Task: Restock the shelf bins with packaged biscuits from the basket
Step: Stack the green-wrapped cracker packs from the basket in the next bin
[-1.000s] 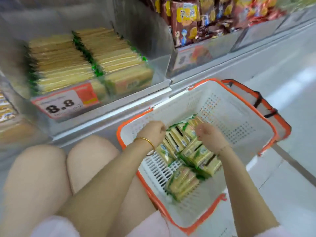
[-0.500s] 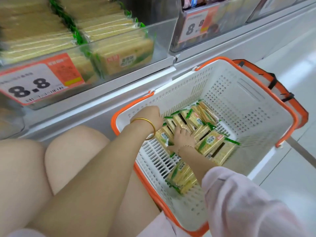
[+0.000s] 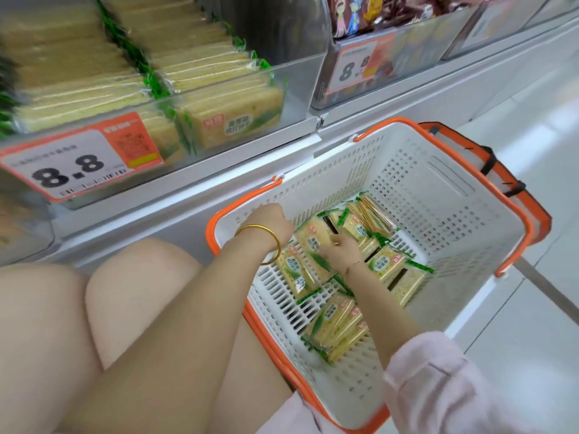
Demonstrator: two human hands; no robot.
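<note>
Hands are both inside the basket [image 3: 438, 220], down among the loose biscuit packets [image 3: 336, 324]. Left hand [image 3: 271, 222], with a gold bangle [image 3: 261, 244] at the wrist, is turned back-up against the basket's near wall; its fingers are hidden and its grip cannot be told. Right hand [image 3: 340, 252] has its fingers curled on an upright packet [image 3: 313, 242] between the two hands. The basket stands on the floor just beside the person's knees, below the shelf bin [image 3: 294, 89]. Rows of stocked packets [image 3: 225, 126] fill the bin, which carries a price tag [image 3: 78, 164] reading 8.8.
</note>
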